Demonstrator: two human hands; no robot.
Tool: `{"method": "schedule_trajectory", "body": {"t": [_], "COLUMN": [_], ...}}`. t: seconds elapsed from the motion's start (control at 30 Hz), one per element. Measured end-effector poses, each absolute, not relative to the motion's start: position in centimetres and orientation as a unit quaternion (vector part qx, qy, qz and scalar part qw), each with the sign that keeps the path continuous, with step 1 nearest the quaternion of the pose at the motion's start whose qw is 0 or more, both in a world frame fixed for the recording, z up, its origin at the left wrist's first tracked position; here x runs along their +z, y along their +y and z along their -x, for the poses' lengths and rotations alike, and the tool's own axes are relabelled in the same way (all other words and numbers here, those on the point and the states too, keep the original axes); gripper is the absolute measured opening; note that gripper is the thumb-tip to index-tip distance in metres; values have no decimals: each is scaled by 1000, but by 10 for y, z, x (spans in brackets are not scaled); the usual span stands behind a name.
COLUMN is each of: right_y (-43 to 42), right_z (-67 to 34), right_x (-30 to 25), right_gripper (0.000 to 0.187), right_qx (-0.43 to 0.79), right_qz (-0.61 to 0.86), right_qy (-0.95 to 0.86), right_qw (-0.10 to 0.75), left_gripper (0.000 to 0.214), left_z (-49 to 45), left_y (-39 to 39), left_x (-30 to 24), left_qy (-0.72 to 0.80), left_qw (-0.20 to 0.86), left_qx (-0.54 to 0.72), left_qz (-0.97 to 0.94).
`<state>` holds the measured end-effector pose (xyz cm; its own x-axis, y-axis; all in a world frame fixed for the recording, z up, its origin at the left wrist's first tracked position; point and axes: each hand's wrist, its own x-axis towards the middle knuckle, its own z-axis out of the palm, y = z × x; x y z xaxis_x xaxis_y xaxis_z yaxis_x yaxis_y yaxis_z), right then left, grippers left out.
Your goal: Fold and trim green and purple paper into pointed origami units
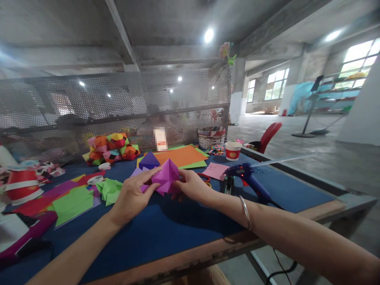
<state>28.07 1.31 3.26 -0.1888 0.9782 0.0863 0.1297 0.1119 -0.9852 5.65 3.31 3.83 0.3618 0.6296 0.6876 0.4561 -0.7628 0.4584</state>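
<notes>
A folded purple paper piece, with pointed corners, is held up over the blue table top. My left hand pinches its left side between thumb and fingers. On its right side, my right hand grips the paper; some of those fingertips are hidden behind it. Just beyond lie a dark blue folded paper and an orange sheet on top of green ones. Partly hidden behind my right hand are red-handled scissors. To the left of my left hand sits crumpled-looking folded green paper.
A blue glue gun stands at right, near a pink paper and a red-and-white paper cup. Behind are a woven basket and colourful paper balls. Green sheets lie left. A perforated metal screen borders the back.
</notes>
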Motion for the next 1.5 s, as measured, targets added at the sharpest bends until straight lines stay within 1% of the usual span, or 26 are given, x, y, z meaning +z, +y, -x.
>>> {"method": "schedule_trajectory", "body": {"t": [0.2, 0.4, 0.53, 0.63, 0.9, 1.0, 1.1, 1.3, 1.37, 1.43, 1.5], "right_y": [9, 7, 8, 9, 9, 8, 8, 9, 8, 9, 10], "right_z": [-281, -281, -282, -283, -284, -284, -283, -281, -280, -279, -278], "right_x": [29, 27, 26, 26, 29, 30, 29, 27, 26, 25, 23], "right_gripper": [33, 39, 46, 43, 31, 29, 25, 11, 17, 26, 27], "right_qx": [436, 412, 403, 388, 330, 301, 283, 317, 341, 368, 391], "right_qz": [443, 425, 422, 430, 455, 467, 473, 457, 442, 429, 421], "right_qy": [-655, -697, -712, -719, -733, -736, -736, -726, -722, -716, -711], "right_qw": [429, 406, 389, 384, 382, 386, 393, 404, 410, 411, 405], "left_gripper": [45, 40, 45, 47, 43, 38, 31, 12, 2, 14, 22], "left_z": [-57, -56, -55, -54, -49, -51, -54, -49, -47, -48, -51], "left_y": [29, 28, 32, 35, 44, 45, 42, 44, 49, 53, 55], "left_x": [37, 35, 35, 34, 33, 34, 34, 32, 30, 27, 23], "left_qy": [311, 304, 309, 307, 309, 310, 309, 368, 394, 413, 422], "left_qw": [47, 12, -8, -18, -19, 13, 67, 188, 246, 314, 380], "left_qx": [464, 466, 467, 462, 441, 432, 409, 383, 384, 387, 399], "left_qz": [-828, -831, -828, -832, -842, -847, -856, -826, -798, -763, -720]}}
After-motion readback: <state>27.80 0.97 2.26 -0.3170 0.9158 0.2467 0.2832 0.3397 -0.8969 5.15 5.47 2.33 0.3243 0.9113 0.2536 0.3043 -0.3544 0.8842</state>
